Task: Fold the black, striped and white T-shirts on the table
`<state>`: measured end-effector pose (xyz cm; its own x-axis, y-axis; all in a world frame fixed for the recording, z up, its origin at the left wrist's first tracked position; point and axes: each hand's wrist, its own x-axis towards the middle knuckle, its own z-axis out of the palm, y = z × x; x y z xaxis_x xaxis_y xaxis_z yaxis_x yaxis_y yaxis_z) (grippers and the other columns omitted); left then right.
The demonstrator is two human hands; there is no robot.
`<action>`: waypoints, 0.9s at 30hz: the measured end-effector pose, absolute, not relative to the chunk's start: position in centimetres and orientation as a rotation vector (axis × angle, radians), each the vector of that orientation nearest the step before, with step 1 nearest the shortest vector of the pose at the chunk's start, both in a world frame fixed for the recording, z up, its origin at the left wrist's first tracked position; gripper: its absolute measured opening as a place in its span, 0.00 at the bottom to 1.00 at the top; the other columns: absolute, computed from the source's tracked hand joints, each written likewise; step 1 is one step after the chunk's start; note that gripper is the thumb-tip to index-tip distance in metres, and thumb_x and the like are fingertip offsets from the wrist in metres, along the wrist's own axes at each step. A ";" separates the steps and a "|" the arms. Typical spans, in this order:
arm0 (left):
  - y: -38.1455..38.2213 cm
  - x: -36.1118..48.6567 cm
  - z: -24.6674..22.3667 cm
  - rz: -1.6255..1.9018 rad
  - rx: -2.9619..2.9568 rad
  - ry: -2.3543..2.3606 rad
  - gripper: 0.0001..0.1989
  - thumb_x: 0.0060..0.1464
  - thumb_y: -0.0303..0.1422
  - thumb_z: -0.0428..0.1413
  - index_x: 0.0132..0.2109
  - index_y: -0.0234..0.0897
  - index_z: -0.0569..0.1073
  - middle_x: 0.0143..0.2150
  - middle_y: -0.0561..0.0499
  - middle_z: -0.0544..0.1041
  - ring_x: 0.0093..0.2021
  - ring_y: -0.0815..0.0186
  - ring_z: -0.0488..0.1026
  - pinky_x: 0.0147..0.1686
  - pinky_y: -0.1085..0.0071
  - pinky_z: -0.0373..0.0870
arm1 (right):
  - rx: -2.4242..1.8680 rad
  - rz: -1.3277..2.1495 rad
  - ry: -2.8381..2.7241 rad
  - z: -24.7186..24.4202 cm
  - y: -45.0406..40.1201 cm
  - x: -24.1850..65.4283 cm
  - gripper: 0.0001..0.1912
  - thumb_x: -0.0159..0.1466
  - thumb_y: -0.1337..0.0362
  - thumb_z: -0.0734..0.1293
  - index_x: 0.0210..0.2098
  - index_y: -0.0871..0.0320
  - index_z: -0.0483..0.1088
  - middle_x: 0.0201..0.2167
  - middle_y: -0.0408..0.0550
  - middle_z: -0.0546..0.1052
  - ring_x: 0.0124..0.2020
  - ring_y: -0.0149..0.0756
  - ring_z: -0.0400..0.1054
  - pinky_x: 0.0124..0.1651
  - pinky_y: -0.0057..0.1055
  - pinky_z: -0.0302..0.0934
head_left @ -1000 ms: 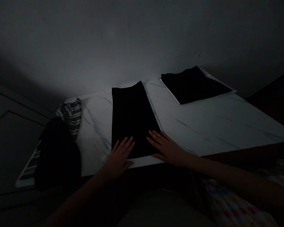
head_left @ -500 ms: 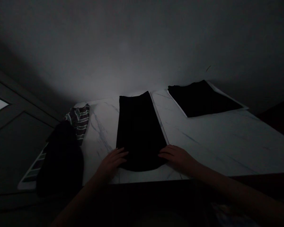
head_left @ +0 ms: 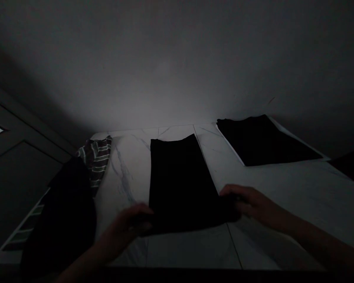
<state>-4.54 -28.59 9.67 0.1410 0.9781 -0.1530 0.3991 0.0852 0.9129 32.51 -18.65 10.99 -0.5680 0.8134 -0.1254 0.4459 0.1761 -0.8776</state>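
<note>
I'm pinching the black cloth (head_left: 181, 181) by its near corners, left hand (head_left: 122, 228) at eight o'clock, right hand (head_left: 253, 202) at four, its long axis running toward twelve.

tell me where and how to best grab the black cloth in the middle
Probably by its two near corners, from the near side, one hand each: the black cloth is spread wide, its far end lying on the table, and the left hand and right hand grip it there.
</note>
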 end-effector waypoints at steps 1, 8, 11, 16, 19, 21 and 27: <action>-26.2 -4.5 10.5 0.878 1.427 1.444 0.13 0.51 0.42 0.62 0.41 0.39 0.78 0.33 0.49 0.79 0.34 0.63 0.75 0.34 0.71 0.74 | -1.206 1.339 -2.006 11.3 -16.3 31.9 0.15 0.56 0.63 0.62 0.41 0.55 0.74 0.30 0.45 0.75 0.29 0.34 0.67 0.31 0.29 0.62; -6.6 -4.3 9.6 1.302 1.474 1.587 0.13 0.52 0.36 0.59 0.43 0.35 0.76 0.36 0.51 0.78 0.40 0.63 0.75 0.44 0.68 0.72 | -1.501 1.073 -1.631 9.6 0.6 24.7 0.13 0.59 0.67 0.63 0.43 0.60 0.74 0.31 0.45 0.76 0.30 0.32 0.69 0.32 0.26 0.61; -1.1 -4.1 6.3 1.164 1.487 1.865 0.08 0.53 0.28 0.57 0.41 0.35 0.75 0.40 0.47 0.80 0.45 0.60 0.76 0.49 0.65 0.71 | -1.669 0.855 -1.622 6.5 4.6 22.1 0.10 0.63 0.63 0.64 0.39 0.62 0.74 0.38 0.53 0.79 0.42 0.39 0.73 0.44 0.33 0.64; 0.7 -3.7 2.9 1.079 1.526 2.061 0.10 0.55 0.24 0.56 0.44 0.37 0.74 0.45 0.44 0.80 0.50 0.57 0.76 0.51 0.63 0.69 | -1.711 0.625 -1.773 1.7 5.8 21.6 0.21 0.58 0.59 0.73 0.49 0.59 0.70 0.48 0.57 0.78 0.50 0.46 0.72 0.51 0.39 0.65; 0.1 -3.6 2.6 1.144 1.631 2.076 0.11 0.59 0.25 0.53 0.49 0.39 0.71 0.45 0.46 0.79 0.48 0.59 0.76 0.49 0.64 0.70 | -1.711 0.483 -1.830 0.7 5.7 21.8 0.20 0.61 0.64 0.70 0.52 0.56 0.67 0.48 0.54 0.78 0.50 0.45 0.73 0.50 0.38 0.66; 0.1 -3.6 2.9 1.194 1.687 2.071 0.12 0.61 0.26 0.51 0.51 0.39 0.69 0.46 0.46 0.79 0.48 0.60 0.76 0.48 0.65 0.70 | -1.714 0.424 -1.826 0.9 5.8 21.6 0.18 0.64 0.64 0.67 0.53 0.56 0.65 0.47 0.53 0.78 0.49 0.45 0.73 0.49 0.38 0.66; 0.2 -3.8 3.5 0.879 1.811 2.337 0.18 0.61 0.27 0.52 0.58 0.36 0.66 0.53 0.39 0.74 0.54 0.53 0.72 0.52 0.58 0.68 | -1.936 0.277 -1.825 2.6 5.1 20.2 0.21 0.68 0.65 0.62 0.59 0.62 0.60 0.52 0.64 0.73 0.52 0.52 0.70 0.50 0.42 0.64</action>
<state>-3.82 0.23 3.54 -0.3096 0.9052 0.2911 0.8725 0.1487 0.4654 20.22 5.15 2.65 0.0987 0.9814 0.1649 0.8880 -0.0120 -0.4597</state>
